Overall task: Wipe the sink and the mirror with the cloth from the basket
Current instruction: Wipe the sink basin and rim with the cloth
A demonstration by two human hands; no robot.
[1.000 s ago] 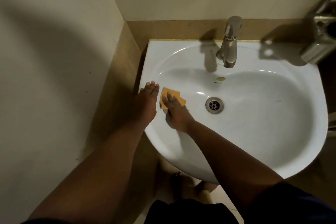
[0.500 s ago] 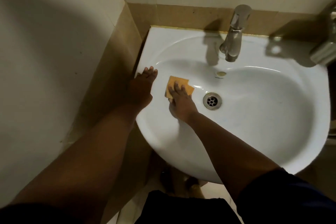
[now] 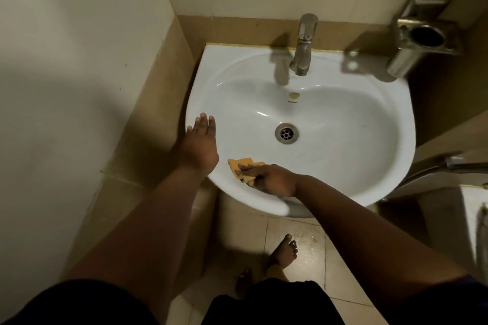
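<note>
On near-left sink (image 3: pixel 369 166) wall: right hand (image 3: pixel 274 179) pinches orange cloth (image 3: pixel 241 165); left hand (image 3: pixel 200 142) flat, open, braced on rim. Keep cloth spread, overlap strokes toward drain (image 3: pixel 286 133).

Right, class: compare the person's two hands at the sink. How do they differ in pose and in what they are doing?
1. The left hand is open with fingers stretched out; the right hand is curled shut.
2. The left hand holds nothing; the right hand grips the orange cloth.
3. The left hand lies on the left rim of the sink; the right hand works at its near edge.
Both are bare and touch the sink.
</note>
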